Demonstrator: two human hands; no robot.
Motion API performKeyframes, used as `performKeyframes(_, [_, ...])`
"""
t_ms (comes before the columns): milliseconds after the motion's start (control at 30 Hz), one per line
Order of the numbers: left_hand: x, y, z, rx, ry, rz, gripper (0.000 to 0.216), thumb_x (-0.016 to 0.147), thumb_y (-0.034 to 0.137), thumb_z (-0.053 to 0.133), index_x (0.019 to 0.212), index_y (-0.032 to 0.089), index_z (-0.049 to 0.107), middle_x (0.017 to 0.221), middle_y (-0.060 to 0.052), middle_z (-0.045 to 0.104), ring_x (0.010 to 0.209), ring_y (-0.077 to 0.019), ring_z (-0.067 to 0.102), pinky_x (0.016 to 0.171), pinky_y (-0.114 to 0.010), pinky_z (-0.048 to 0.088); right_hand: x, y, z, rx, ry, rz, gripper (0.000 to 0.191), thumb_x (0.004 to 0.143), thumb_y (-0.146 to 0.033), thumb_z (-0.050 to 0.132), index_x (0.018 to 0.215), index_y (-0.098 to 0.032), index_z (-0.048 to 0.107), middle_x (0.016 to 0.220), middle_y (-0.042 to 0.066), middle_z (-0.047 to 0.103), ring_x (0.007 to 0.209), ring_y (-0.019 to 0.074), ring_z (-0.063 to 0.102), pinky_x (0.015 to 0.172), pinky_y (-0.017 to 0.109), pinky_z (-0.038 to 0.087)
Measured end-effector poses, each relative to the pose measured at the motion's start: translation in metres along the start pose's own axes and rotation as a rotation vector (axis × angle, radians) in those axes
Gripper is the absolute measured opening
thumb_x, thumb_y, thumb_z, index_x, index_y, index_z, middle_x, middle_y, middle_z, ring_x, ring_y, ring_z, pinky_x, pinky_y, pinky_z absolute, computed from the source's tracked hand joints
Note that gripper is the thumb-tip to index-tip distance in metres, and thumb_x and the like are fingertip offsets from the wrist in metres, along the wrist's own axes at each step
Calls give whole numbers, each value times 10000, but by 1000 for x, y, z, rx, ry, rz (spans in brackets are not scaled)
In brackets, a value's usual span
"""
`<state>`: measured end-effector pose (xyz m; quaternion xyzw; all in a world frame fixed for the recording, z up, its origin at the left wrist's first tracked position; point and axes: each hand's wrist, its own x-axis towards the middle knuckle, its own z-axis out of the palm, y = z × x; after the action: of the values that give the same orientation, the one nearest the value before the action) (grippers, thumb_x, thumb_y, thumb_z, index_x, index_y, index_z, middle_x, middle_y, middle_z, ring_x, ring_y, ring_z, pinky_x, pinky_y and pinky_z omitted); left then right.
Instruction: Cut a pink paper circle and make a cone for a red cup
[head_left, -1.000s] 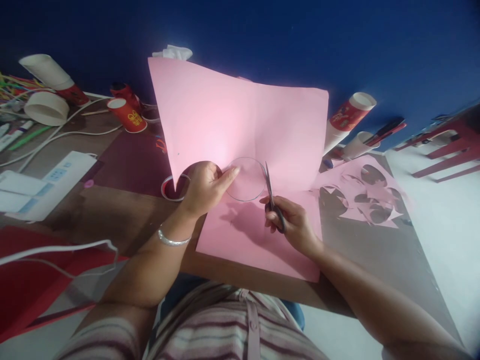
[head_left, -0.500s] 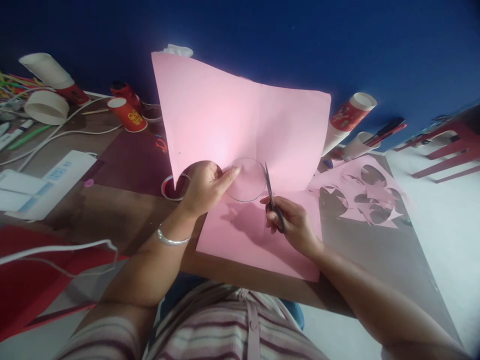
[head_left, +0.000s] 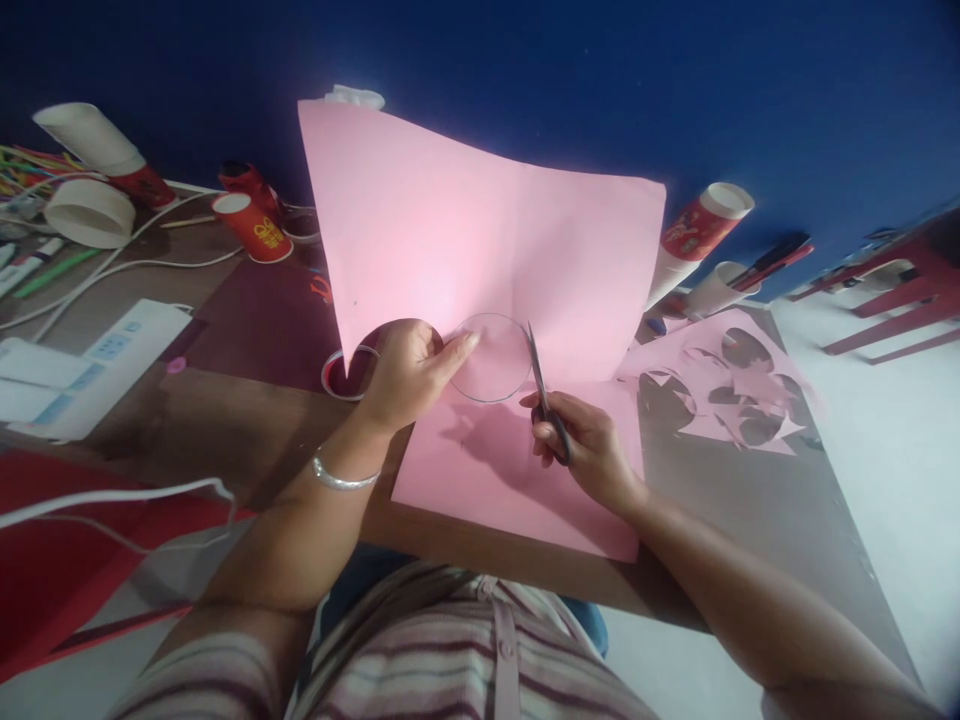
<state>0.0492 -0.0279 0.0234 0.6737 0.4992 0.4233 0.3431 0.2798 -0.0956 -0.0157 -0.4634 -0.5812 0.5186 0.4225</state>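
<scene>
A large pink sheet of paper [head_left: 420, 220] stands raised in front of me, with a circle [head_left: 496, 365] outlined on its lower part. My left hand [head_left: 409, 375] pinches the sheet, its thumb lying over the left side of that circle. In my right hand [head_left: 581, 430] is a pair of dark-handled scissors [head_left: 538, 370], fingers in the loops. Their blades point up along the circle's right edge; whether they are parted is hard to see. Beneath, another pink sheet [head_left: 517, 500] lies flat on the table, with shadows of the hands on it.
Pink scraps [head_left: 739, 385] with round holes lie at right, by a cup of pens [head_left: 716, 290] and stacked cups [head_left: 701, 225]. At left are a red cup [head_left: 255, 230], a tape roll [head_left: 341, 375], white cables [head_left: 124, 250] and a white box [head_left: 105, 370]. A blue wall rises behind.
Almost nothing differs. The raised sheet's upper edge sits very slightly higher; both hands and the scissors keep nearly the same place at the circle.
</scene>
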Motion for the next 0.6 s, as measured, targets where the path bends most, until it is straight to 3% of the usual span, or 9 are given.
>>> performKeyframes(367, [2,-4,-1,18,33,40,715,884,428,757,521,236,172,528,71,120,488,-57,137,454,-296,96,0,-1,-1,-16,-12,31,444,898,-595,761,1045,-178,720,717,-26,612,490,90,579,455,239,568])
performKeyframes(600, [5,-8,-2,10,94,87,599,876,370,724,619,242,198,549,77,183,518,-65,168,448,-264,160,1,-1,-2,-47,-25,27,381,904,-546,759,1025,-187,721,704,-33,618,479,82,571,452,226,562])
